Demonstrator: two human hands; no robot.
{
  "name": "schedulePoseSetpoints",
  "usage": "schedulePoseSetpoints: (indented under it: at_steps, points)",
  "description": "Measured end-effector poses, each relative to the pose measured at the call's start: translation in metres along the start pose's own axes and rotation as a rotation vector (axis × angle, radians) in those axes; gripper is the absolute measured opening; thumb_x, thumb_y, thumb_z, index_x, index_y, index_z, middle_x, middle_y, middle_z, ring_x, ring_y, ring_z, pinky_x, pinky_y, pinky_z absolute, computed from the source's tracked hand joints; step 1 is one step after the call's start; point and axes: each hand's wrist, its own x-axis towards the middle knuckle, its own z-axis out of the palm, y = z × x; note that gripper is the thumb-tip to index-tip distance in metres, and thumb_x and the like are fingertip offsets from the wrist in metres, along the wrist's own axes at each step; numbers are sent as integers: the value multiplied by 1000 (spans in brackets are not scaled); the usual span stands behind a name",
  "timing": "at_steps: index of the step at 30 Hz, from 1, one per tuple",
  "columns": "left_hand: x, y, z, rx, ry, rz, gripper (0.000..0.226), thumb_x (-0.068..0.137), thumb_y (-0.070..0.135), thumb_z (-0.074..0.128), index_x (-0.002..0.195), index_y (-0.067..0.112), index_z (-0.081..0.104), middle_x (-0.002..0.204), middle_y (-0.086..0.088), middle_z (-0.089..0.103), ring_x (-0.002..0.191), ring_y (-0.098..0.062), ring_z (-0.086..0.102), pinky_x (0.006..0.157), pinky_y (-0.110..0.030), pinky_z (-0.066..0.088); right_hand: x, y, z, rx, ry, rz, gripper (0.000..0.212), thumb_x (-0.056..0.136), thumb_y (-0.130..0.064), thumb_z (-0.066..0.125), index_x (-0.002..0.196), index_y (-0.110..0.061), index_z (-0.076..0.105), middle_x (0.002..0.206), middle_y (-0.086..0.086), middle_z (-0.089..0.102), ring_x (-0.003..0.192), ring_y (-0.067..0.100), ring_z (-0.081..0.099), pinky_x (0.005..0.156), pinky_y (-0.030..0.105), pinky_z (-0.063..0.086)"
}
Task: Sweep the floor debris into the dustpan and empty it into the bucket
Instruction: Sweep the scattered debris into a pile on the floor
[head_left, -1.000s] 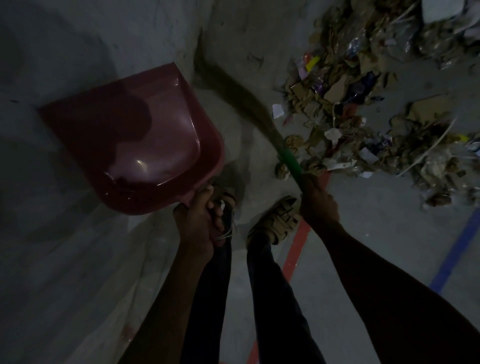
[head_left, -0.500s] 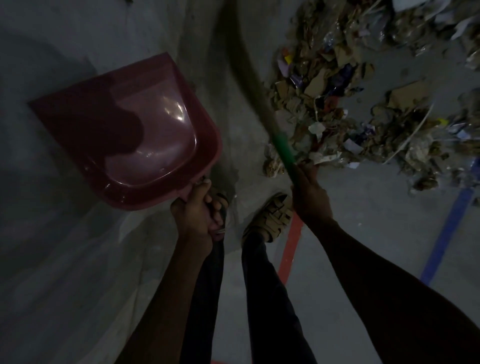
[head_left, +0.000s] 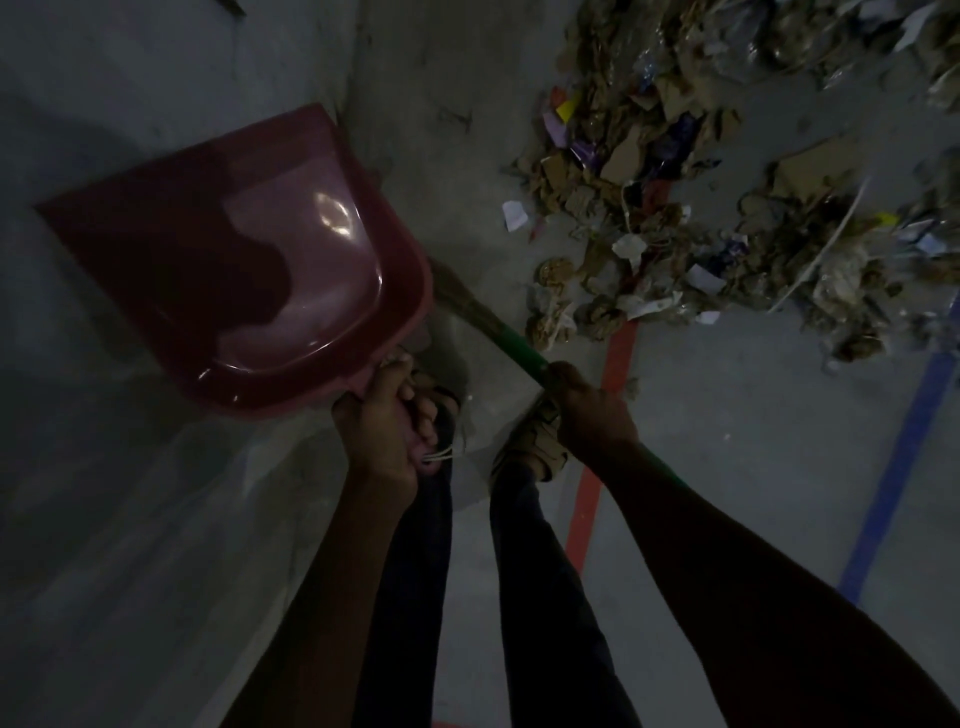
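Far left: one red dustpan (head_left: 249, 270), held off the floor (head_left: 727, 467), pan bare inside, nothing swept into it yet. Just right of it, left hand (head_left: 376, 431) clamped round the dustpan's handle, fingers curled. Below, between the arms: two legs in dark trousers, two sandalled feet. Next right: one broom (head_left: 498, 325), green at the handle, bristles mostly hidden behind the dustpan's edge; right hand (head_left: 592, 410) gripping that handle tight. One red floor line (head_left: 602, 415) past the right foot, one blue floor line (head_left: 898, 473) further right. Top right: one broad heap of debris (head_left: 701, 197), cardboard scraps and paper, too tangled to count, well apart from the dustpan. No bucket in view. Judged barely begun: sweeping, gathering and emptying all left.
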Motion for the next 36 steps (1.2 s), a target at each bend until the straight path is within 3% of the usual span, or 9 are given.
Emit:
schedulePoseSetpoints:
  at_steps: [3, 7, 11, 17, 20, 22, 25, 29, 36]
  points:
    - [-7, 6, 2, -18, -6, 15, 34, 95, 12, 61, 64, 14, 47, 43, 6, 46, 35, -8, 42, 38, -15, 30, -7, 16, -4, -10, 104, 76, 79, 83, -3, 54, 155, -24, 28, 158, 1, 26, 83, 40, 66, 63, 44, 56]
    - [-8, 8, -5, 3, -15, 13, 36, 94, 16, 63, 63, 14, 45, 49, 0, 47, 34, -10, 39, 39, -16, 31, -17, 30, -8, 48, 214, 177, 78, 85, -2, 53, 155, -23, 26, 160, 3, 24, 87, 43, 64, 62, 44, 53]
    - [-14, 3, -8, -30, -9, -19, 40, 93, 15, 62, 60, 12, 41, 46, -3, 46, 31, -12, 34, 42, -16, 30, -26, 30, -8, 122, 319, 121, 69, 89, -3, 55, 152, -20, 33, 156, 6, 32, 85, 41, 65, 56, 37, 45]
    - [-13, -14, -21, 8, -5, -36, 38, 92, 18, 61, 59, 14, 42, 46, -2, 47, 31, -13, 36, 42, -16, 28, -28, 13, 15, 65, 114, -115, 74, 87, -1, 56, 154, -24, 35, 157, 5, 34, 106, 38, 63, 68, 40, 53]
    - [-13, -19, -27, 16, -22, -26, 37, 93, 16, 60, 60, 14, 42, 46, -2, 47, 30, -13, 36, 42, -16, 28, -26, 1, 30, -68, -112, -92, 69, 91, -11, 54, 154, -29, 33, 160, 4, 31, 118, 35, 57, 82, 41, 52]
    - [-14, -21, -31, 24, -33, -5, 37, 92, 16, 61, 60, 14, 42, 46, -3, 47, 30, -13, 36, 41, -17, 28, -28, -1, 38, -109, -143, -46, 68, 92, -14, 53, 154, -29, 32, 160, 4, 30, 119, 35, 56, 84, 42, 53]
    - [-15, -21, -36, 40, -67, 20, 37, 91, 17, 61, 59, 14, 43, 48, -4, 48, 32, -14, 37, 43, -19, 29, -39, 7, 36, -67, -91, 12, 73, 88, -8, 56, 154, -30, 32, 160, -1, 23, 110, 36, 60, 78, 41, 54]
    - [-20, -23, -39, 42, -92, 17, 38, 91, 19, 63, 59, 14, 44, 50, -4, 48, 33, -14, 38, 46, -20, 29, -50, 38, 26, -62, 88, 82, 75, 84, -3, 56, 151, -26, 31, 148, 3, 38, 81, 32, 65, 60, 40, 56]
    - [-27, -30, -26, 40, -96, -3, 38, 93, 17, 61, 61, 13, 41, 47, -3, 48, 30, -13, 37, 40, -16, 30, -42, 50, 2, 57, 356, 298, 74, 88, 1, 54, 155, -17, 28, 159, 9, 24, 77, 41, 62, 57, 37, 43]
